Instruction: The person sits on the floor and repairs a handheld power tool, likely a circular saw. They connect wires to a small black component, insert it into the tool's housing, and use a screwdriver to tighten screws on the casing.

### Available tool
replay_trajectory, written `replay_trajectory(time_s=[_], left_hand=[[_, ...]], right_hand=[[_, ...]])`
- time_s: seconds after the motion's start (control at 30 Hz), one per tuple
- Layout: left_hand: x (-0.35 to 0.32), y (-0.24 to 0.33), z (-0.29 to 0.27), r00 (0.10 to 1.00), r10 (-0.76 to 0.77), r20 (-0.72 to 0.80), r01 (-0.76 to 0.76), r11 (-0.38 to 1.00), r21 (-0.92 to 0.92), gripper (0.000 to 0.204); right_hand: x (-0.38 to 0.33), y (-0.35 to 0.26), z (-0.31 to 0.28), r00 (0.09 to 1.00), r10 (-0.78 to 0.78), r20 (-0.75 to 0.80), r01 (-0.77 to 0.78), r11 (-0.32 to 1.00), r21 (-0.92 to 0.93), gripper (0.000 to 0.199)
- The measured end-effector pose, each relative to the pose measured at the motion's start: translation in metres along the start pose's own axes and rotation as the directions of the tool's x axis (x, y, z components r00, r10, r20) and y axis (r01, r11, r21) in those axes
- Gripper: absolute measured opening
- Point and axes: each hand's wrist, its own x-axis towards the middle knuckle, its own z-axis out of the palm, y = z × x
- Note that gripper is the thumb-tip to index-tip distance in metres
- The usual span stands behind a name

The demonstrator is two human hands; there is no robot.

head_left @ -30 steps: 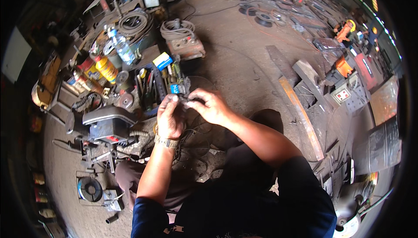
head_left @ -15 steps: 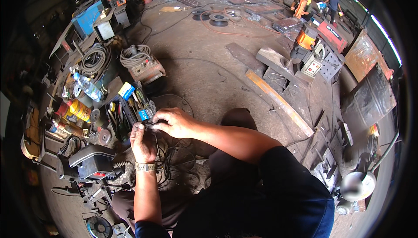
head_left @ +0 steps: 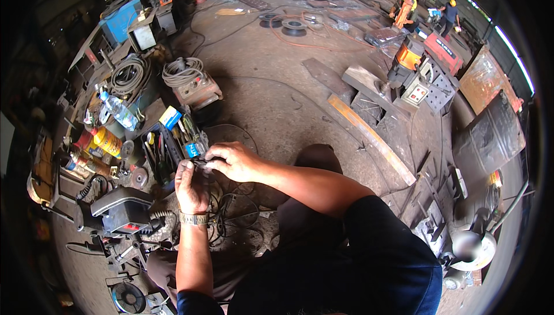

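Both hands (head_left: pixel 210 171) still pinch small dark part (head_left: pixel 201 163); view shifted.

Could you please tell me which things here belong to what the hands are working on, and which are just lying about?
In hand:
- left hand and right hand, pinching a small dark part between them; what it is cannot be told
- open tool tray right beside them

Lying about:
- plastic water bottle
- yellow can
- coiled cable
- long steel bar
- dark drum
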Motion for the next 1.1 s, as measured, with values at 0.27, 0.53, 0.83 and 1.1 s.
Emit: replay_trajectory(time_s=[0.27, 0.53, 0.83, 1.1], left_hand=[[0.0, -0.001, 0.0, 1.0, 0.015, 0.012, -0.015, 0.999, -0.037, 0.012], [0.0, 0.001, 0.016, 1.0, 0.017, -0.024, -0.017, 0.999, -0.029, 0.01], [-0.004, 0.003, 0.011, 0.999, -0.003, -0.035, 0.0, 0.996, -0.085, 0.013], [-0.006, 0.006, 0.018, 0.998, 0.016, 0.068, -0.005, 0.988, -0.155, 0.012]], right_hand=[[0.0, 0.005, 0.005, 1.0, 0.005, -0.016, -0.004, 0.999, 0.042, 0.023], [0.001, 0.003, 0.0, 1.0, 0.015, -0.003, -0.015, 1.0, 0.027, 0.025], [0.002, 0.01, 0.016, 0.993, 0.084, -0.077, -0.062, 0.964, 0.26, 0.015], [-0.004, 0.0, 0.007, 0.992, 0.108, -0.062, -0.089, 0.961, 0.263, 0.015]])
